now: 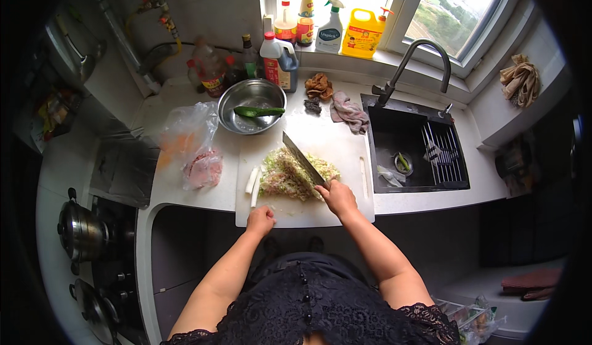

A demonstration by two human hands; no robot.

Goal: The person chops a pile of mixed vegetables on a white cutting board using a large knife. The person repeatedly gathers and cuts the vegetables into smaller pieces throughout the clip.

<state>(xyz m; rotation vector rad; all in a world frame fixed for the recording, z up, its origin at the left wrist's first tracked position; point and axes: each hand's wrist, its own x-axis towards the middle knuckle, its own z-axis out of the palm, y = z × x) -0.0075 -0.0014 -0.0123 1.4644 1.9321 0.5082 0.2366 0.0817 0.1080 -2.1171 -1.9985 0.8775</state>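
My right hand [338, 198] is closed round the handle of a kitchen knife [302, 158], whose long dark blade slants up to the left over a heap of chopped pale-green and pinkish bits [280, 175]. The heap lies on a white cutting board [351, 209]. At the board's near left edge rests my left hand [261, 220], fingers curled in, with nothing visible in them. Two white scallion-like stalks [254, 187] lie left of the heap. Beyond the board stands a steel bowl [229, 120] with a green cucumber [259, 112] in it.
Left of the board are a clear plastic bag [188, 126] and bagged pink meat [203, 169]. A black sink [394, 147] with a tall faucet [414, 45] is at right. A cloth [349, 112] and a dark sauce jug [279, 61] stand behind. A steel pot [83, 231] sits far left.
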